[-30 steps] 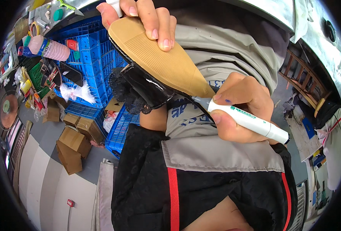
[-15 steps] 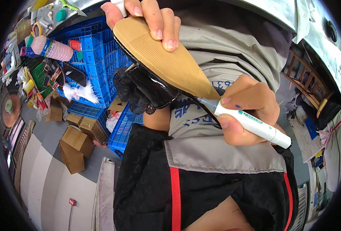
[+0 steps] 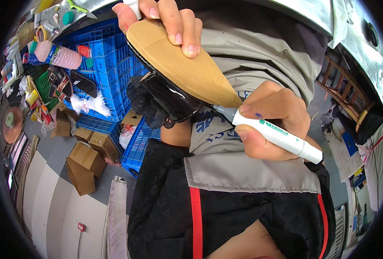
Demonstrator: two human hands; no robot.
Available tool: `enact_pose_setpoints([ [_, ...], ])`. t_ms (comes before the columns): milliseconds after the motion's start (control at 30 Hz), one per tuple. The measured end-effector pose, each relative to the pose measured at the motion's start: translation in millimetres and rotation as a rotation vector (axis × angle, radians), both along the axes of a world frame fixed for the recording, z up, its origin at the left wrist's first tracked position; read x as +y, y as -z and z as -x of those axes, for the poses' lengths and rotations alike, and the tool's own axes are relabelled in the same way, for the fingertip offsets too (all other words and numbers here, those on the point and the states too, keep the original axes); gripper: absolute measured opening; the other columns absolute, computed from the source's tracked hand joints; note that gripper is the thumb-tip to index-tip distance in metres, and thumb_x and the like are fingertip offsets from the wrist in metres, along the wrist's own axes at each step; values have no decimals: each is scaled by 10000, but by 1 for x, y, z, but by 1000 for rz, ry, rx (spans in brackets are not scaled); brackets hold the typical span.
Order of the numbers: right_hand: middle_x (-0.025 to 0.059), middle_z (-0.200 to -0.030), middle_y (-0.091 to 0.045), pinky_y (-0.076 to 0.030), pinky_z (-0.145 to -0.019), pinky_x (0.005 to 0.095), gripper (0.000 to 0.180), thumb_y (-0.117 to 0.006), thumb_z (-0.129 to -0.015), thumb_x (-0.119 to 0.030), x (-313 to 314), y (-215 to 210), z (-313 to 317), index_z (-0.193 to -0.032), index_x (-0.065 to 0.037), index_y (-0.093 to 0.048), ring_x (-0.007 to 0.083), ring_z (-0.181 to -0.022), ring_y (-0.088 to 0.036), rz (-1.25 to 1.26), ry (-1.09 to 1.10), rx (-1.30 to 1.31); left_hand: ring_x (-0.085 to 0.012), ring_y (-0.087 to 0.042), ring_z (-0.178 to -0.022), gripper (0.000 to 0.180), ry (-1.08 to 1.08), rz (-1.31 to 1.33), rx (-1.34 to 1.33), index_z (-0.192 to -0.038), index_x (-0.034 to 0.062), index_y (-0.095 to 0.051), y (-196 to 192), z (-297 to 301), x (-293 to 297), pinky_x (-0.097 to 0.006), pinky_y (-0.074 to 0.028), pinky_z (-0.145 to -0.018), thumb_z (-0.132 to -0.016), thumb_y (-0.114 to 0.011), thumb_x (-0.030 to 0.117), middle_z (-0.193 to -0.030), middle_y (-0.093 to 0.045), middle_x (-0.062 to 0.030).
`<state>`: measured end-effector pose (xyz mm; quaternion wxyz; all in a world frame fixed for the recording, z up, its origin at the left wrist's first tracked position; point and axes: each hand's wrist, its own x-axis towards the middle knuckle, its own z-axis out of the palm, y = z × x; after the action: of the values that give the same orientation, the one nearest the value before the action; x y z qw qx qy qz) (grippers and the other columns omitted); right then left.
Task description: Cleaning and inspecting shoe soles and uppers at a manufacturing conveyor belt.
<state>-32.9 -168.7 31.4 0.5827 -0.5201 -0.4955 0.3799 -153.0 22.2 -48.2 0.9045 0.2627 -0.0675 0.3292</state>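
My left hand (image 3: 180,28) grips a black shoe (image 3: 167,95) from its upper end, fingers over the tan ribbed sole (image 3: 187,60), which faces up. A small white piece (image 3: 135,7) sits between its thumb and fingers. Glossy black material and black lace trim (image 3: 150,103) hang below the sole. In my right hand (image 3: 275,121) is a white marker pen (image 3: 275,136) with a grey nose, pinched between thumb and fingers. Its tip lies at the sole's dark edge, near the narrow end; whether it touches is too small to tell.
A grey apron (image 3: 252,175) covers my lap. To the left are blue plastic crates (image 3: 107,64), a pink bottle (image 3: 59,55), cardboard boxes (image 3: 85,166) and a round fan (image 3: 12,123). A wooden rack (image 3: 347,88) stands at the right, below a metal table edge (image 3: 366,52).
My right hand has shifted slightly left and up, carrying the marker tip along the sole's edge away from the narrow end. My left hand and the shoe have barely moved.
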Motion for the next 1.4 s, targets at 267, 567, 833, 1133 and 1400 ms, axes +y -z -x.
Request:
enact_pose_setpoints([
  [267,159,-847,-659,-463,-560,268,278,-748,-739,-11,1,-1,0,-941,2,-558,175,-654,-617,7,-17,19,-234,-528,-567,560,0,8,-1,-1049,30,-524,-1,0,0,-346,-460,-577,-1096,-177,467,-732,-522,-109],
  [567,157,-856,-650,-418,-540,250,281,-735,-728,-2,4,1,-5,-962,-1,-581,136,-631,-565,-1,-52,45,-238,-524,-566,568,-7,24,9,-1038,29,-523,-1,1,-1,-358,-465,-583,-1096,-170,470,-723,-516,-109],
  [833,164,-960,-506,-457,-531,229,330,-644,-816,-85,-24,4,-4,-1077,15,-467,118,-602,-543,76,88,533,-238,-519,-555,563,-48,79,19,-1029,30,-529,5,4,-6,-362,-472,-565,-1096,-180,467,-724,-524,-110],
  [1133,120,-824,-627,-400,-591,253,192,-656,-793,-27,-20,-7,-16,-956,0,-556,124,-663,-499,292,-85,236,-230,-520,-566,552,-54,97,12,-1029,24,-528,6,4,-6,-358,-471,-569,-1100,-187,452,-715,-511,-104],
  [1400,145,-887,-618,-413,-625,253,248,-655,-783,-8,-15,-3,-9,-1003,-4,-541,115,-682,-490,275,-43,313,-232,-524,-571,565,-34,95,8,-1033,19,-533,11,3,-5,-359,-475,-578,-1100,-177,452,-719,-515,-106],
])
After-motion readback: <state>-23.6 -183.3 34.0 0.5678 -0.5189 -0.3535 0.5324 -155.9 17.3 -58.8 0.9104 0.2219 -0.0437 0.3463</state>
